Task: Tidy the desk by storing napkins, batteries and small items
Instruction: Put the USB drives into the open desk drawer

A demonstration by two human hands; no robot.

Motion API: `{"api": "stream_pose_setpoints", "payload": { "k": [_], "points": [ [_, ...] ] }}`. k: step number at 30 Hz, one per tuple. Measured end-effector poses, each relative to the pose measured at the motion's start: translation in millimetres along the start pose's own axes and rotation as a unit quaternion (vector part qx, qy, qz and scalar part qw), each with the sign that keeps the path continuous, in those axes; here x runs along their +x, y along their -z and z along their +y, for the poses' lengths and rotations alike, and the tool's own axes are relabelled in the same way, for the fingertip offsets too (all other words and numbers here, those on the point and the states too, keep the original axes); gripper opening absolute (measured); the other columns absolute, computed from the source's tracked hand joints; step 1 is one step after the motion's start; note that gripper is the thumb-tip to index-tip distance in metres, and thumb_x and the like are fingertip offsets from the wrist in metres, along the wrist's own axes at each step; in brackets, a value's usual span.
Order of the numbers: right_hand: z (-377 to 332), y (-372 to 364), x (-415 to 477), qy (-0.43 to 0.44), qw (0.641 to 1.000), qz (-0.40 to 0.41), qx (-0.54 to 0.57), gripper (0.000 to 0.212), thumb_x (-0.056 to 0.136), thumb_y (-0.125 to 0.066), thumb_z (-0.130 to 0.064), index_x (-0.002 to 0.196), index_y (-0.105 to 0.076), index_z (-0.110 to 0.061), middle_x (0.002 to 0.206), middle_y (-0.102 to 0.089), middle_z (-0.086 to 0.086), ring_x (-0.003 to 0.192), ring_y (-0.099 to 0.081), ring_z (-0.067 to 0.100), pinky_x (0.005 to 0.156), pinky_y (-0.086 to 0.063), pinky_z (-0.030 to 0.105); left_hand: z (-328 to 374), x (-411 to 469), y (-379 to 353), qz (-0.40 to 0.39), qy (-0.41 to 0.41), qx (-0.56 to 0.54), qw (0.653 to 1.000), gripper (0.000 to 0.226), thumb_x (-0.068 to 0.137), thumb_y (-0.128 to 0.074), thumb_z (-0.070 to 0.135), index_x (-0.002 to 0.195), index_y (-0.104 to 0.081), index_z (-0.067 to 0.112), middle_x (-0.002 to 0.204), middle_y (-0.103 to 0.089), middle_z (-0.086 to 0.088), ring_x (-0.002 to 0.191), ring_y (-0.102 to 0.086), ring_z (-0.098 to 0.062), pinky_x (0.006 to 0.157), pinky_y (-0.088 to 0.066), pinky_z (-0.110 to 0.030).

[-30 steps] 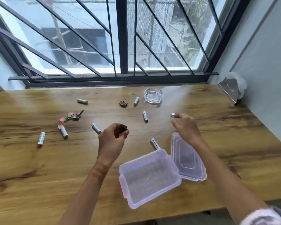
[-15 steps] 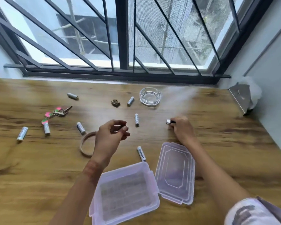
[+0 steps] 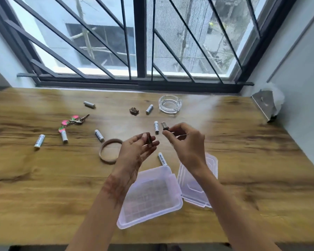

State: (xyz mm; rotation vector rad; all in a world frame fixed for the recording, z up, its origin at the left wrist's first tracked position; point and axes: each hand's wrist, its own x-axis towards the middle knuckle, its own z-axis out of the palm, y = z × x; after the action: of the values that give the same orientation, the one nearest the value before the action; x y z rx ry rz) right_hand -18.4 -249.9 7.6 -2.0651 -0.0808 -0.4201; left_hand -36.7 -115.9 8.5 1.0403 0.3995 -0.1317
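we see the left hand (image 3: 140, 149) raised over the bench (image 3: 43, 187), its thumb and fingers pinching a small dark piece (image 3: 149, 142). just beside it, the right hand (image 3: 187, 142) pinches a small metal piece (image 3: 164, 126). nearer us sit the open clear box (image 3: 149, 196) and its lid (image 3: 190, 191), with batteries (image 3: 162, 158) scattered around.

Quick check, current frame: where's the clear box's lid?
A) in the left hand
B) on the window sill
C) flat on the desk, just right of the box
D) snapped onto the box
C: the lid lies flat on the desk, right beside the open clear box on its right side, not on it.
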Motion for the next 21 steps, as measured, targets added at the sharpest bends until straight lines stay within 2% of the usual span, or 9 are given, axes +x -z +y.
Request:
{"api": "stream_pose_setpoints", "payload": {
  "k": [4, 7, 11, 14, 17, 21],
  "points": [
    [-36, -8, -47, 0.027, 1.0, 0.008, -0.001, 0.012, 0.075, -0.076, -0.02, 0.075, -0.068, -0.011, 0.067, -0.067, -0.005, 0.062, -0.06, 0.005, 0.059, -0.047, 0.017, 1, -34, 16, -0.057, 0.012, -0.036, 0.998, 0.026, 0.097, -0.041, 0.015, 0.092, -0.063, 0.003, 0.086, -0.074, -0.008, 0.085, -0.071, -0.019, 0.082, -0.056, -0.027],
    [-52, -13, -82, 0.051, 0.998, 0.024, -0.032, 0.012, 0.074, -0.076, -0.019, 0.075, -0.067, -0.01, 0.07, -0.069, 0.002, 0.06, -0.059, 0.01, 0.059, -0.047, 0.021, 2, -72, 27, -0.088, 0.024, -0.052, 0.995, 0.029, 0.097, -0.041, 0.019, 0.089, -0.065, 0.004, 0.083, -0.074, -0.008, 0.081, -0.072, -0.017, 0.074, -0.058, -0.024],
    [-69, -19, -140, 0.083, 0.993, 0.034, -0.075, 0.008, 0.075, -0.073, -0.011, 0.08, -0.069, -0.008, 0.074, -0.069, 0.006, 0.065, -0.059, 0.016, 0.063, -0.047, 0.024, -5, -125, 52, -0.115, 0.011, -0.022, 0.993, 0.034, 0.095, -0.047, 0.014, 0.071, -0.071, 0.011, 0.074, -0.073, -0.005, 0.07, -0.071, -0.012, 0.064, -0.057, -0.02],
    [-78, -23, -183, 0.082, 0.992, 0.029, -0.089, 0.007, 0.076, -0.071, -0.007, 0.082, -0.069, -0.008, 0.076, -0.068, 0.007, 0.069, -0.06, 0.017, 0.066, -0.049, 0.027, -18, -153, 74, -0.111, 0.019, -0.005, 0.994, 0.027, 0.094, -0.047, 0.011, 0.077, -0.068, 0.009, 0.07, -0.071, -0.003, 0.064, -0.068, -0.009, 0.06, -0.055, -0.018],
    [-84, -24, -222, 0.065, 0.993, 0.01, -0.095, 0.012, 0.075, -0.071, -0.006, 0.086, -0.069, -0.008, 0.081, -0.068, 0.008, 0.075, -0.061, 0.018, 0.071, -0.045, 0.022, -35, -175, 94, -0.103, 0.037, -0.008, 0.994, 0.021, 0.094, -0.046, 0.008, 0.086, -0.065, 0.006, 0.07, -0.07, -0.003, 0.061, -0.067, -0.008, 0.055, -0.053, -0.017],
    [-88, -20, -265, 0.015, 0.997, -0.036, -0.068, 0.024, 0.073, -0.074, -0.012, 0.096, -0.069, -0.012, 0.09, -0.069, 0.002, 0.081, -0.062, 0.012, 0.076, -0.045, 0.016, -55, -201, 116, -0.082, 0.064, -0.024, 0.994, 0.019, 0.095, -0.044, 0.005, 0.092, -0.063, 0.003, 0.072, -0.07, -0.006, 0.062, -0.067, -0.012, 0.057, -0.056, -0.021]
  ]
}}
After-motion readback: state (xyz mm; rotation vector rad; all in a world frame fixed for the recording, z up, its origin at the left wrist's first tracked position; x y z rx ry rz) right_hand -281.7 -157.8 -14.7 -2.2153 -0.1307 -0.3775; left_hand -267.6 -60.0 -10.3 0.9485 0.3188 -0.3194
